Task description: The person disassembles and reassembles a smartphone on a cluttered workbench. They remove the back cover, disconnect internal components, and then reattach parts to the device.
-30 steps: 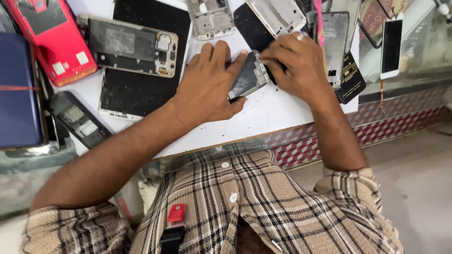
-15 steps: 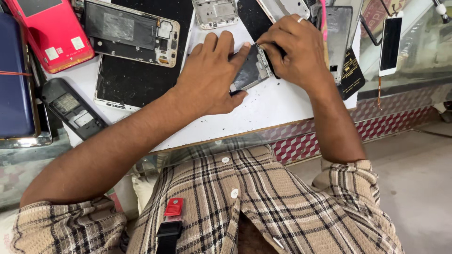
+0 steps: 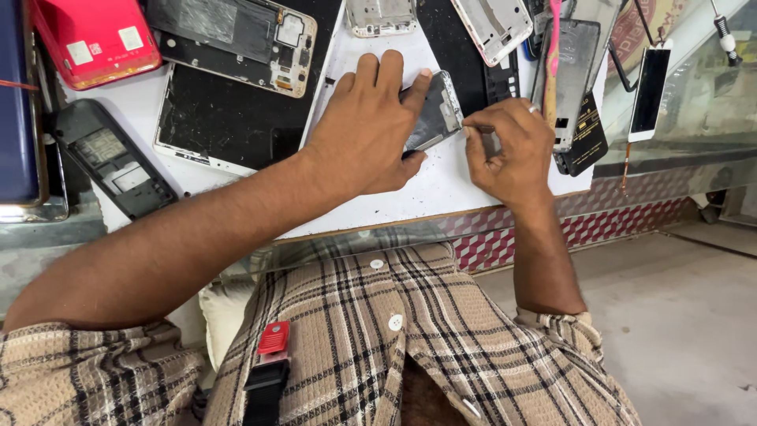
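— Grey glass, that's the small phone (image 3: 432, 114) in the middle of the white tabletop (image 3: 441, 185), a little in from its near edge. The left hand (image 3: 367, 130) pins it, fingers (image 3: 378, 75) closed over its top edge, thumb under its near side, so it sits tilted off the board.

— And the right hand (image 3: 511, 150)?

— Just beside it, fingers pinched shut on a thin metal tool (image 3: 482, 127) whose tip touches the phone's right edge.

— What could go wrong, in your view?

— The tip looks set right at the seam. Too much push and it may skid off and scratch the glass, or jab the left thumb. The phone is only half resting on the tabletop, so a twist could crack it.

— Anything crowding them?

— A black panel (image 3: 229, 118) to the left, an opened frame (image 3: 236, 35) at the far edge, a red case (image 3: 95, 35) in the far left corner.
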